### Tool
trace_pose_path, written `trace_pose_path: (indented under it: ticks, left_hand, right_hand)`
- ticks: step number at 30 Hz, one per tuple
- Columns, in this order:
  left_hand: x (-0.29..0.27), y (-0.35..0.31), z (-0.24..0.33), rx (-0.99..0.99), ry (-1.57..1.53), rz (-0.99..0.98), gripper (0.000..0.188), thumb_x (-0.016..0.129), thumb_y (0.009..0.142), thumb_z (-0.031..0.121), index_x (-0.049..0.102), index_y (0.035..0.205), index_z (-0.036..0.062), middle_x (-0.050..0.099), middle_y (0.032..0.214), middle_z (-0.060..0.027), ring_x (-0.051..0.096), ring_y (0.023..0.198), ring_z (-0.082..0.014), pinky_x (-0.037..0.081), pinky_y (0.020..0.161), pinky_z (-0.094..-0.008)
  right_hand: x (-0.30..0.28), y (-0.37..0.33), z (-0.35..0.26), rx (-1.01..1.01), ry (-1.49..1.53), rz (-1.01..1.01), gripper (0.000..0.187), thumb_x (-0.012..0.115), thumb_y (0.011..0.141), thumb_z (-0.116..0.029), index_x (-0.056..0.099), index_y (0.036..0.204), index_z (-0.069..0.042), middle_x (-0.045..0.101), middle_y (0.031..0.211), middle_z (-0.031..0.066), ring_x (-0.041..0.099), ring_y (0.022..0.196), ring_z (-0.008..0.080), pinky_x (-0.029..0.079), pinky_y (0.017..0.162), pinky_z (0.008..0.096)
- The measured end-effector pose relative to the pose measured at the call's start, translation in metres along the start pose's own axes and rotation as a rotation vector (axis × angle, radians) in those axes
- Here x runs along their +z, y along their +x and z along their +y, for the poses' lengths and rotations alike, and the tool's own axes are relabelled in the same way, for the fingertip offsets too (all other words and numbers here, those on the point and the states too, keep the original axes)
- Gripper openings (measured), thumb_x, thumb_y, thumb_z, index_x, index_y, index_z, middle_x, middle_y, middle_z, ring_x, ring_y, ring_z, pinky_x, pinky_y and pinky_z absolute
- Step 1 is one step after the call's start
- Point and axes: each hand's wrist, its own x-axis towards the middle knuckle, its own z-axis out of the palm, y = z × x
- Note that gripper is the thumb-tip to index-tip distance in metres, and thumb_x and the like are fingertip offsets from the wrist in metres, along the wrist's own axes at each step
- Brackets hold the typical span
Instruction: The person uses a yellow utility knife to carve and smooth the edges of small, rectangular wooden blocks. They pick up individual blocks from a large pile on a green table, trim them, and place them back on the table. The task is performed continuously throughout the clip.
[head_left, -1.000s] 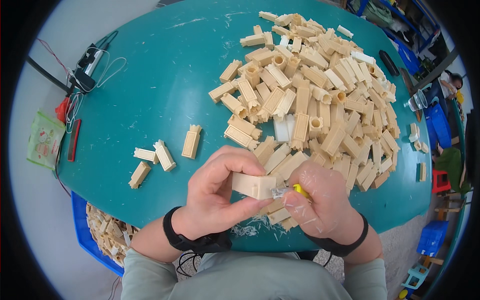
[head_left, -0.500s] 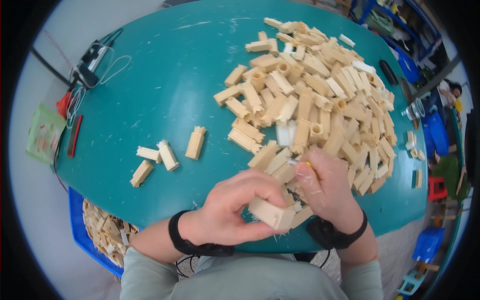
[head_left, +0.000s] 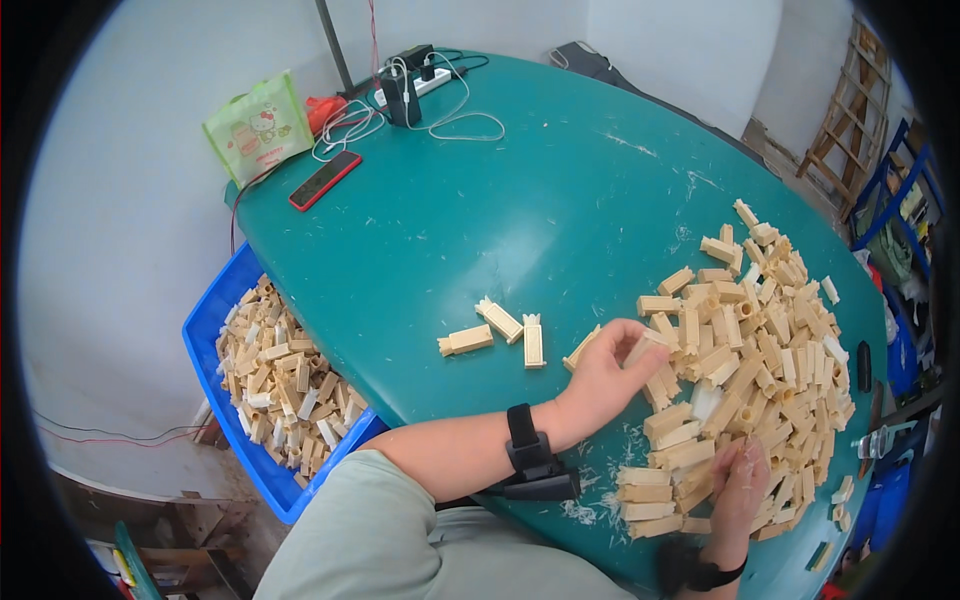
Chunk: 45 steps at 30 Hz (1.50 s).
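Observation:
My left hand point(head_left: 603, 378) grips a beige rectangular block point(head_left: 648, 345) between thumb and fingers, at the left edge of a large pile of similar blocks point(head_left: 775, 345). My right hand point(head_left: 742, 482) rests low against the pile with its fingers curled closed; what they hold is hidden. Just beyond my left hand, one block point(head_left: 580, 352) lies partly covered by it. Farther left, three loose blocks lie apart from the pile: one on its side point(head_left: 466, 340), one slanted point(head_left: 500, 320) and one pointing toward me point(head_left: 533, 342).
The green table point(head_left: 430, 260) bears thin pale shavings point(head_left: 600, 500) near my wrist. A blue bin point(head_left: 215, 345) full of blocks stands at the table's left. A red-edged phone point(head_left: 325, 180), a power strip point(head_left: 425, 88) with cables and a green bag point(head_left: 258, 130) sit farther back.
The view has turned left, bringing the blue bin fully in. My hands have parted: the left, still gripping a block, has moved left of the pile, while the right stays by the pile's near side.

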Motion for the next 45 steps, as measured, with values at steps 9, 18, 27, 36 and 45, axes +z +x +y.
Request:
trace_pose_path:
  ticks: [9,18,27,36,45]
  left_hand:
    - [-0.008,0.015,-0.016,0.217,0.634,0.3,0.031,0.064,0.074,0.031,0.052,0.089,0.0072,0.05,0.104,-0.0138,0.045,0.1,-0.0294,0.035,0.087,-0.0382]
    - [-0.029,0.008,-0.018,0.056,0.299,0.214,0.027,0.056,0.084,0.012,0.046,0.107,0.0042,0.041,0.119,-0.0074,0.041,0.101,-0.0149,0.036,0.084,-0.0273]
    - [0.023,-0.018,0.011,0.083,0.392,0.023,0.035,0.051,0.088,0.015,0.038,0.12,0.0049,0.043,0.112,-0.0042,0.045,0.084,-0.0115,0.039,0.07,-0.0256]
    - [0.031,-0.041,0.035,0.289,0.303,-0.164,0.026,0.051,0.088,0.011,0.043,0.112,0.0045,0.051,0.084,-0.0049,0.046,0.071,-0.0121,0.04,0.063,-0.0252]
    - [0.033,-0.048,0.034,0.366,0.41,-0.257,0.027,0.052,0.088,0.012,0.044,0.112,0.0044,0.053,0.088,-0.0075,0.048,0.074,-0.0133,0.04,0.064,-0.0246]
  right_hand:
    - [-0.004,-0.002,0.01,-0.12,-0.017,-0.007,0.033,0.046,0.089,-0.03,0.046,0.069,-0.003,0.046,0.064,0.0039,0.042,0.058,0.0114,0.033,0.051,0.0249]
    - [0.0,0.012,-0.012,-0.209,-0.257,-0.102,0.026,0.049,0.088,-0.028,0.052,0.083,-0.002,0.054,0.072,0.0153,0.053,0.065,0.0322,0.041,0.057,0.0372]
    - [-0.011,0.002,-0.005,-0.18,-0.293,-0.058,0.044,0.036,0.092,-0.043,0.046,0.077,-0.003,0.049,0.065,0.018,0.05,0.065,0.0348,0.037,0.056,0.0409]
    - [-0.007,0.004,0.003,-0.314,-0.157,0.002,0.045,0.039,0.091,-0.041,0.052,0.079,0.0,0.052,0.064,0.0192,0.051,0.064,0.0362,0.038,0.058,0.0427]
    - [-0.013,0.007,0.004,-0.332,-0.119,0.031,0.038,0.041,0.091,-0.035,0.045,0.077,0.0,0.048,0.065,0.0182,0.047,0.061,0.0352,0.036,0.056,0.0414]
